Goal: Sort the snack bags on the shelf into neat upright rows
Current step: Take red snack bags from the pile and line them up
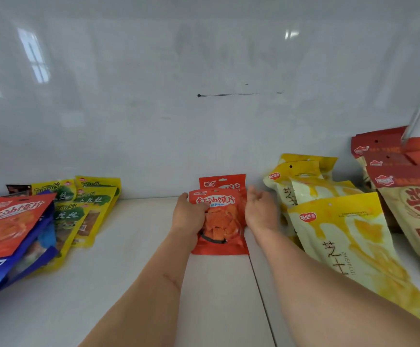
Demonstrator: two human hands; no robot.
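My left hand (188,216) gripped a glossy red-orange snack bag (220,221), upright near the shelf's (133,259) back edge; my right hand (260,211) lay open beside it.

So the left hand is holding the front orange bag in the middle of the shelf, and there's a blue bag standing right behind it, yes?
Not quite. The head view shows the left hand holding the front orange bag, but the bag behind it is orange too, not blue. The blue bag lies in the pile at the far left.
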